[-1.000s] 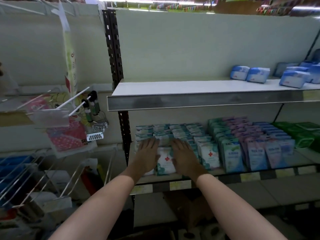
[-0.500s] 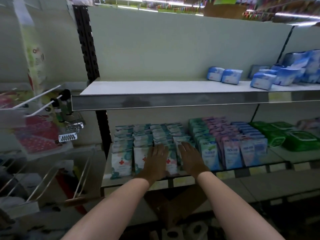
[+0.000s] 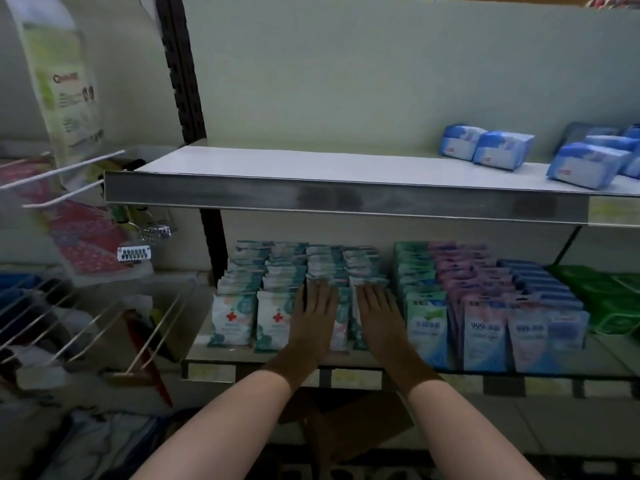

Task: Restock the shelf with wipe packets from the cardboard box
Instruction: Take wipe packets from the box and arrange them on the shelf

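Both hands have shifted rightward along the wipe rows since the earlier frames: a second ago they lay on the leftmost stacks, now they rest on the third and fourth rows, with two front packets exposed to their left. Far left, a wire rack point(image 3: 86, 327) slopes down beside the black upright post point(image 3: 211, 244), apart from the lower shelf point(image 3: 221, 356). On that shelf the white wipe packets point(image 3: 230, 318) with red crosses stand upright in four rows, their fronts set back from the shelf lip, leaving a bare strip along the edge. Left hand point(image 3: 313, 322) lies flat against the front of the third row, fingers straight and together, pressing and grasping nothing. Right hand point(image 3: 379, 322) lies the same way on the fourth row, fingers extended, holding nothing; a narrow gap separates the two hands. Just right of the right hand stand teal packets point(image 3: 426, 327), then pink and blue packets point(image 3: 485, 334), close-packed. Green packs point(image 3: 613, 303) lie flat at far right. Upper shelf point(image 3: 277, 166) is bare across its left and middle, with blue packs point(image 3: 502, 150) toward the right end. Cardboard box point(image 3: 349, 424) sits below the lower shelf, between the forearms, dim and partly hidden.
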`<state>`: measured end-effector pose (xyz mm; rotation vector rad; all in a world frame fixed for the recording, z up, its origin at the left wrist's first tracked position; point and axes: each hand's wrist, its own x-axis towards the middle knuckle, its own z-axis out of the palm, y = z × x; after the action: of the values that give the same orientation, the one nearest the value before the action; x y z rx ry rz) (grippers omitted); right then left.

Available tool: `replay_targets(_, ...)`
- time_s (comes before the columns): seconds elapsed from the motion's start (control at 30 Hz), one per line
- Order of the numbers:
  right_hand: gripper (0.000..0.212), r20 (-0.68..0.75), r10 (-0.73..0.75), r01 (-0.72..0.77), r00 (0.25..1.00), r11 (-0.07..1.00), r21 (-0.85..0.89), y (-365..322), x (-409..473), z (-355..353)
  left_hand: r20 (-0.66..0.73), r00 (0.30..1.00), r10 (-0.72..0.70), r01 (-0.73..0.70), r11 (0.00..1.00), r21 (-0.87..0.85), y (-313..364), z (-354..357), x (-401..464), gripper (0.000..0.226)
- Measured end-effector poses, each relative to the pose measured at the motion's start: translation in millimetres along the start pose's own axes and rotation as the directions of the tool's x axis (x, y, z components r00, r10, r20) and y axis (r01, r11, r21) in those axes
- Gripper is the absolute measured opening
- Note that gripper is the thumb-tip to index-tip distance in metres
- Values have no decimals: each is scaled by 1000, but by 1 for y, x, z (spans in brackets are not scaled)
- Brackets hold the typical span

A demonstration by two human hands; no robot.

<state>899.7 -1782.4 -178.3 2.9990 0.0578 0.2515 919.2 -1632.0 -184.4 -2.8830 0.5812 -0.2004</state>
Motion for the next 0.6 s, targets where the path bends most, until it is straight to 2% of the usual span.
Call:
replay_targets(0.1, 94, -56, -6, 8, 998, 999, 47, 3, 10, 17, -22, 999, -40, 41, 999, 18, 3, -1, 8, 122)
replay_targets(0.23, 85, -116, -27, 34, 993, 997, 63, 6, 17, 23, -30, 998, -57, 58, 998, 30, 8, -2, 22, 105)
replay_targets(0.4, 79, -131, 4, 9, 991, 995, 100, 3, 18, 29, -8, 1000, -15, 16, 999, 30, 8, -5, 27, 102)
replay_targets(0.6, 90, -103, -27, 37, 994, 994, 100, 4, 12, 32, 9, 1000, 1, -1, 1000, -5, 7, -1, 21, 105)
